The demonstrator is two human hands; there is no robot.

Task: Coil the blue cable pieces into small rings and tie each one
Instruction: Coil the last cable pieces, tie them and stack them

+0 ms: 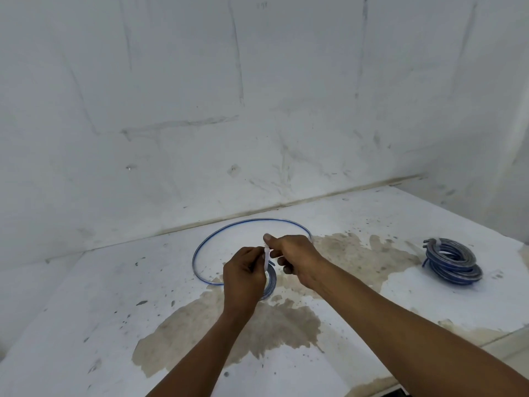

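Hands meet above a stained white table [114, 282]: left hand [243, 277] and right hand [296, 260] both pinch a white tie [266, 257] over a small blue cable coil [270, 282]. Loose cable [217, 236] loops behind; tied coils [452, 260] lie stacked far right. No readable writing.

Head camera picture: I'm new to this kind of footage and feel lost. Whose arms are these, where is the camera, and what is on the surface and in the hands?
There is no machine here. A person wears the camera on their head, so you look down along their own arms. The left hand grips a small blue coil, and both it and the right hand pinch a white tie around it. On the stained white surface a long loop of blue cable lies behind the hands. At the right sits a stack of finished coils.
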